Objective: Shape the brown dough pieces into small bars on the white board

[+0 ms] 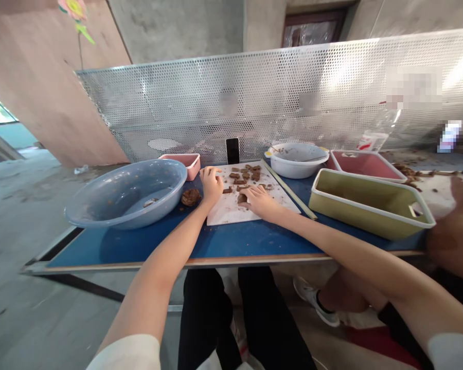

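Observation:
On the blue table lies a white board [231, 215] with several small brown clay-like pieces [246, 175] on it. My left hand [212, 184] rests at the board's left edge with its fingers bent; whether anything is under them is hidden. My right hand [259, 201] is over the middle of the board, its fingers closed around a brown lump [242, 198] that shows at the fingertips. A larger brown lump [191, 197] sits on the table left of the board. A pale green stick [289, 190] lies along the board's right side.
A big blue basin [125, 195] stands at left, a pink container [193, 165] behind it. A phone [233, 150] leans upright behind the board. At right are a white basin [298, 164], a green bin [366, 210], a red bin [366, 165] and another person's arm [457, 226].

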### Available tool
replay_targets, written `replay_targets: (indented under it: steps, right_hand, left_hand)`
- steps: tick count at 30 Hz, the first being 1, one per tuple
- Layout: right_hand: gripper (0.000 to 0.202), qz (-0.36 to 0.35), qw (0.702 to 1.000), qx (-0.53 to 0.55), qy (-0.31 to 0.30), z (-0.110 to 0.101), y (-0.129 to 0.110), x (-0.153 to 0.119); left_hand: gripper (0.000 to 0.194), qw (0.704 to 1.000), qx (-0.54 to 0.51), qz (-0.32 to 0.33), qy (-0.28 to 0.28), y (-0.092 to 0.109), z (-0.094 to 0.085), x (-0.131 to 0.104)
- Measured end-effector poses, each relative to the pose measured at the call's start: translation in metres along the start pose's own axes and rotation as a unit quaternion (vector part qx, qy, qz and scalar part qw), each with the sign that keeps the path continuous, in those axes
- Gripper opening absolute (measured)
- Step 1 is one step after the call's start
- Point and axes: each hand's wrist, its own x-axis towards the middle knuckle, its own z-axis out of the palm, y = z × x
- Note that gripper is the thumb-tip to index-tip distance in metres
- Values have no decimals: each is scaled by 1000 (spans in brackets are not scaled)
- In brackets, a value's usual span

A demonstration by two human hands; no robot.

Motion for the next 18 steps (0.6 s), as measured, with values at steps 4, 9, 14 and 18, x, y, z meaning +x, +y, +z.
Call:
replay_targets:
  steps: [4,9,14,18]
  right_hand:
    - [29,7,998,25,51,-4,5,-1]
    - [30,20,996,45,80,-13,4,-7]
    - [26,39,992,76,95,-18,5,-9]
    - [27,59,993,74,74,-10,10,-7]
  left_hand:
    - [36,1000,-4,6,10,0,1,-1]
    - [34,1000,-10,3,3,0,2,-1]
    - [34,1000,-16,-6,4,1,1,-1]
    - [32,1000,-25,-14,12,2,-2,0]
